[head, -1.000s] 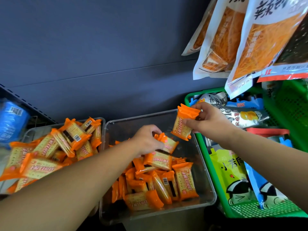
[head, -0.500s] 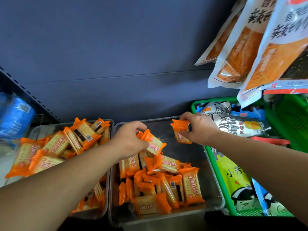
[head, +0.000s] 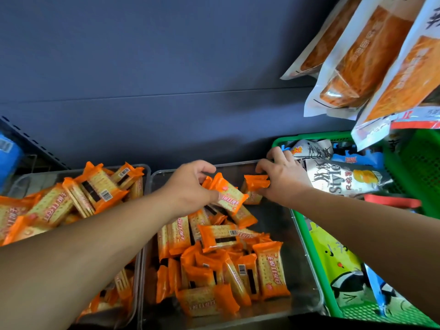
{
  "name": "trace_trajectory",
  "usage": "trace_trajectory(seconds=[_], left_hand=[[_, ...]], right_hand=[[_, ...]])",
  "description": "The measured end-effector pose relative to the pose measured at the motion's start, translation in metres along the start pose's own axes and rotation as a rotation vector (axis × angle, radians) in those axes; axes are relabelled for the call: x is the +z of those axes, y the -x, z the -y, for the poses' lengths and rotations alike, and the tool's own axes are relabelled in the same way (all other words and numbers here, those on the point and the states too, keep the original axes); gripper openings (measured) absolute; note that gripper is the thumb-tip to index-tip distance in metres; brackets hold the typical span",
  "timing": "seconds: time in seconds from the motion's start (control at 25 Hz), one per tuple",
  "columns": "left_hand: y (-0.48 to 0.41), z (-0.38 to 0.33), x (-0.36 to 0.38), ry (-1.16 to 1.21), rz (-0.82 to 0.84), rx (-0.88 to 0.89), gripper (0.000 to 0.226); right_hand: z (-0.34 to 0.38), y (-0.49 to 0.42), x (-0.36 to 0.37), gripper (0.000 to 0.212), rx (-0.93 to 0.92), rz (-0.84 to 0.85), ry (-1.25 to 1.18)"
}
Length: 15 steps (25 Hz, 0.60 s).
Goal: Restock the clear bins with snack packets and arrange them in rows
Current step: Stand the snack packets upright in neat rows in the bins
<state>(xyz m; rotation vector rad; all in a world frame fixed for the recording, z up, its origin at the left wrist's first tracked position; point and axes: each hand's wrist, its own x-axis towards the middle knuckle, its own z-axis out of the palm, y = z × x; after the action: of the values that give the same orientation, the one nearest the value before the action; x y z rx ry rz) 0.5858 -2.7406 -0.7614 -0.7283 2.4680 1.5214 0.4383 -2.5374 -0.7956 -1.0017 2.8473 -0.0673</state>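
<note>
Step in hand: judged from the two lifted packets, starting a row at the far end of the middle clear bin (head: 278,220).
Left hand (head: 190,184): fingers curled, pinching one orange cracker packet (head: 229,195) by its near end, held tilted above the heap at 12 o'clock from the bin's centre.
Right hand (head: 283,179): fingers curled round the crimped top of a second packet (head: 256,186), in the bin's 1 o'clock corner; whether it touches the floor I cannot tell.
Loose packets (head: 226,258): a jumbled pile from the centre to 6 o'clock, lying at all angles; none in rows yet.
Doing it well: probably stand each packet on edge against the far wall, faces one way, and clear the heap back toward 6 o'clock to make room.
Materials: glossy, crinkly film with flared crimped ends over flat rectangular crackers; likely slippery and brittle inside, so hold lightly.
Bins: hard, transparent, round-cornered; the left clear bin (head: 28,182) at 9 o'clock is heaped too.
Green basket (head: 314,135): perforated plastic at 3 o'clock, holding mixed snack bags.
</note>
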Motion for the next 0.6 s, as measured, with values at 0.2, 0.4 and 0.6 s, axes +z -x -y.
trace_trajectory(seconds=[0.2, 0.4, 0.6], left_hand=[[0.002, -0.003, 0.003, -0.031, -0.036, -0.01, 0.062], [0.004, -0.014, 0.004, 0.039, -0.064, -0.005, 0.063], [0.005, -0.029, 0.008, 0.275, -0.01, -0.02, 0.054]], right_hand=[[-0.004, 0.002, -0.006, 0.048, 0.034, -0.003, -0.163], [0.001, 0.007, -0.016, 0.04, -0.079, -0.212, -0.442], [0.024, 0.024, -0.033, 0.052, -0.081, 0.323, -1.088]])
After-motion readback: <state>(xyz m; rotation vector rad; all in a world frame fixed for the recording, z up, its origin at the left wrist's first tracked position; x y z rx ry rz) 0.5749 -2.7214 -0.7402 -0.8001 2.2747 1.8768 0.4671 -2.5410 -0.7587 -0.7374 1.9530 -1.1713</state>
